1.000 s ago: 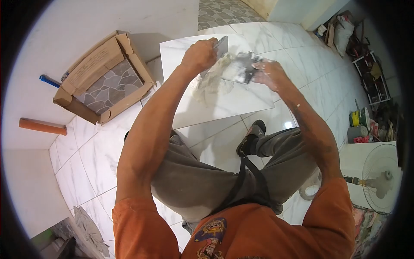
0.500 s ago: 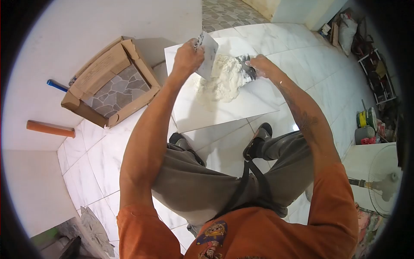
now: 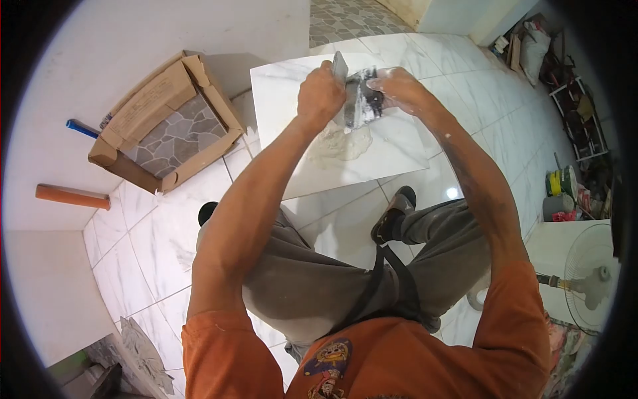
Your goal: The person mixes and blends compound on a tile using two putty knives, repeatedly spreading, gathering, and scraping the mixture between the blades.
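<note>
My left hand (image 3: pixel 320 97) grips a thin grey flat scraper blade (image 3: pixel 339 68), seen nearly edge-on beside the fingers. Closed on a wide putty knife (image 3: pixel 359 110) is my right hand (image 3: pixel 399 90); white paste smears its dark blade. The two tools are close together, though I cannot tell whether they touch. Beneath them lies a white marbled tile (image 3: pixel 292 176), with a spread of off-white putty (image 3: pixel 337 142) on its near middle. My hands and the tools hide part of the putty.
An open cardboard box (image 3: pixel 189 133) stands left of the tile. Orange (image 3: pixel 72 197) and blue (image 3: pixel 83 128) handle-like objects lie along the left wall. To the right are a fan (image 3: pixel 591 282), buckets (image 3: pixel 561 183) and a white sack (image 3: pixel 533 53). My feet are near the tile's front edge.
My left hand has moved right, its scraper turning edge-on. The putty knife has turned and shifted slightly left. The thick putty mound has given way to a flatter smear on the tile.
</note>
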{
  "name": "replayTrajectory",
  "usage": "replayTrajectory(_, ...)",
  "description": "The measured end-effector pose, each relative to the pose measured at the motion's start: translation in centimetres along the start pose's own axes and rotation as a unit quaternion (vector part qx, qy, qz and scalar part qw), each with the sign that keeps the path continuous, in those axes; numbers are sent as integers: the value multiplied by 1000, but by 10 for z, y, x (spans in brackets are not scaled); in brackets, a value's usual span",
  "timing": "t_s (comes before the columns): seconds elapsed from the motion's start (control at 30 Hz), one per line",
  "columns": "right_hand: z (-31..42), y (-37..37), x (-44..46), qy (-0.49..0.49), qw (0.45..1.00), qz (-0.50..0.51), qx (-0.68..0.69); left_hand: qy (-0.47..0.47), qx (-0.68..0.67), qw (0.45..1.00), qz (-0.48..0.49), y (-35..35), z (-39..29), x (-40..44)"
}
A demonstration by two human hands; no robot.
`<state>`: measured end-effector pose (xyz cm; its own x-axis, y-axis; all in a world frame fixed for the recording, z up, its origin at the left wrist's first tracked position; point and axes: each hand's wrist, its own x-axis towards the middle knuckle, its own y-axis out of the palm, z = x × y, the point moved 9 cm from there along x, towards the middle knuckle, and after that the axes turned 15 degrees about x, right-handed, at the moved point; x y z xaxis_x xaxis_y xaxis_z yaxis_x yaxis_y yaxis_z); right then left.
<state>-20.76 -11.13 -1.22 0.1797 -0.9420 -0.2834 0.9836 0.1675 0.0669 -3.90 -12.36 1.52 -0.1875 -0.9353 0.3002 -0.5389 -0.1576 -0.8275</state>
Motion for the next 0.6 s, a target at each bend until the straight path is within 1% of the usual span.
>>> replayTrajectory(0.07, -1, -10, -25, 20, 999, -11, 30, 7, 18, 1000, 13, -2, 7, -1)
replayTrajectory(0.1, -3, -26, -38, 44, 996, -79, -21, 15, 17, 1000, 16, -6, 10, 0)
replayTrajectory(0.13, -13, -39, -49, 59, 993, -99, -22, 23, 16, 999, 20, -9, 13, 1)
replayTrajectory(0.17, -27, -55, -61, 74, 990, -119, -23, 4, -2, 999, 52, -8, 22, 5)
replayTrajectory(0.2, -40, -71, -71, 88, 986, -138, -24, 20, 5, 999, 32, -16, 24, 8)
replayTrajectory(0.27, -73, -97, -93, 153, 975, -158, -27, 49, 20, 999, -8, -30, 29, 8)
replayTrajectory(0.3, -89, -103, -100, 186, 968, -166, -27, 47, 14, 999, -11, -33, 34, 10)
replayTrajectory(0.4, -121, -91, -108, 179, 958, -199, 101, 41, -16, 999, 26, -48, 34, 6)
replayTrajectory(0.43, -133, -87, -103, 172, 949, -216, 153, 50, 4, 999, 1, -50, 35, 8)
replayTrajectory(0.5, -147, -62, -89, 125, 948, -170, 239, 60, 2, 998, 17, -48, 34, 8)
replayTrajectory(0.53, -142, -42, -82, 99, 944, -144, 281, 64, 4, 998, 22, -49, 32, 9)
replayTrajectory(0.6, -135, -11, -74, 89, 935, -186, 290, 78, -6, 996, 36, -48, 30, 9)
